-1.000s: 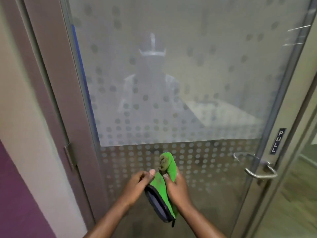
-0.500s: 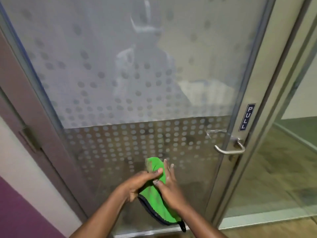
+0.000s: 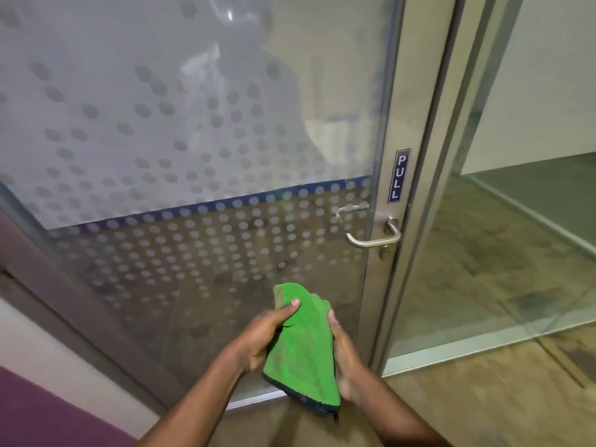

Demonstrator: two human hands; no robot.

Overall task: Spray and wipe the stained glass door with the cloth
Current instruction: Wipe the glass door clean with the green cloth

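To my right, a small dark sign (image 3: 398, 176) on the door frame (image 3: 416, 91), just above the lever handle (image 3: 374, 237), reads "PULL".

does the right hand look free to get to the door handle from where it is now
Probably not yet: the right hand is holding the green cloth together with the left hand. Nothing stands between it and the door handle above.

The cloth (image 3: 301, 346), earlier bunched narrow between both hands, now hangs spread wider between them.
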